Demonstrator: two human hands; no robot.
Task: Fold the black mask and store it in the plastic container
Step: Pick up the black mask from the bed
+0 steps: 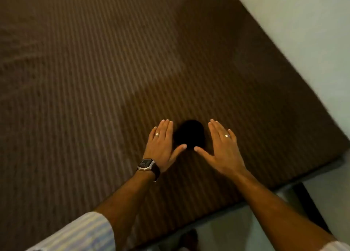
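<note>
The black mask (189, 133) lies as a small dark rounded patch on a brown striped bedspread (94, 80). My left hand (162, 142) rests flat just left of it, fingers together and thumb stretched toward its lower edge. My right hand (223, 146) lies flat just right of it, thumb pointing inward the same way. The two thumb tips almost meet below the mask. Neither hand holds anything. No plastic container is in view.
The bed's right edge runs diagonally from top right down to the lower middle, with pale floor (303, 42) beyond it. A dark strip (310, 209) lies on the floor near the bed's corner. A watch (146, 164) sits on my left wrist.
</note>
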